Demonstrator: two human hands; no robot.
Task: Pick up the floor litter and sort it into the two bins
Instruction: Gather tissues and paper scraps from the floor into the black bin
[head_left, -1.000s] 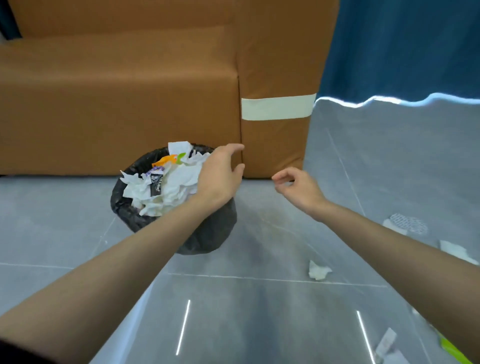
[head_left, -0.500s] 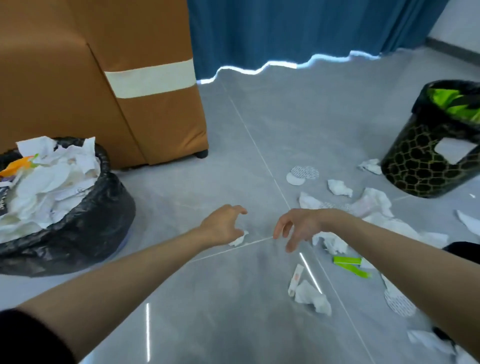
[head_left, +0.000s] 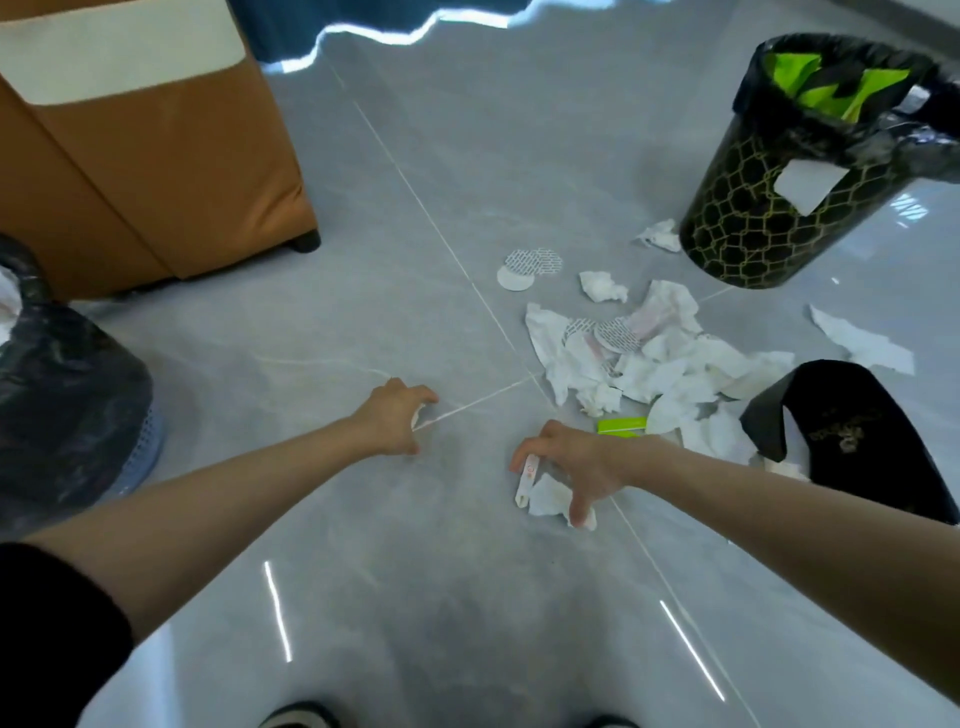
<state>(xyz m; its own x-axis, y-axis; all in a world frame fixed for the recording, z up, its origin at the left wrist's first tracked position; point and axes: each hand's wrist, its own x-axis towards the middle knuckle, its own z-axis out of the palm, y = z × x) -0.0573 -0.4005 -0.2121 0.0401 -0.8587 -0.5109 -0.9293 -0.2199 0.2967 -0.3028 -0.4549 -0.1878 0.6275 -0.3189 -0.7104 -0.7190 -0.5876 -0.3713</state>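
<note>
Litter pile (head_left: 649, 358) at two o'clock | my right hand (head_left: 569, 460) grasping a crumpled tissue (head_left: 548, 496) | left hand (head_left: 397, 421) fingers pinching a white scrap (head_left: 418, 417)

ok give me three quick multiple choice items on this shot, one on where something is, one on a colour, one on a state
1. Where is the patterned bin?
A. upper right
B. lower left
C. between the hands

2. What colour is the strip by the right hand?
A. red
B. bright green
C. blue

3. What is the right hand doing?
A. resting flat on bare floor
B. reaching into a bin
C. closing on a slim packet and a tissue

Answers:
1 A, it stands at the upper right beyond the paper pile.
2 B, the strip is plainly lime green.
3 C, its fingers curl over both scraps on the floor.
</note>
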